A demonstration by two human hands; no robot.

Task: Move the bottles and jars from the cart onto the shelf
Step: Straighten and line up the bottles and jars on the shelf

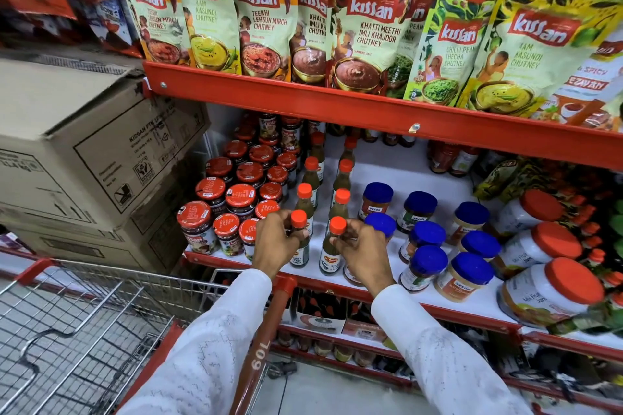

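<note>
Two small green chilli sauce bottles with orange caps stand at the front of the white shelf (397,165). My left hand (274,239) is closed around the neck of the left bottle (299,251). My right hand (362,251) grips the right bottle (329,254) just below its cap. Behind them, two rows of the same bottles (338,202) run toward the back. The wire cart (77,320) sits at lower left; the part of its basket that I can see holds no bottles or jars.
Red-lidded jam jars (236,199) crowd the shelf left of my hands. Blue-lidded jars (426,263) and large white jam tubs (553,293) stand to the right. Chutney pouches (367,27) hang over the red shelf lip above. Cardboard boxes (91,152) stack at the left.
</note>
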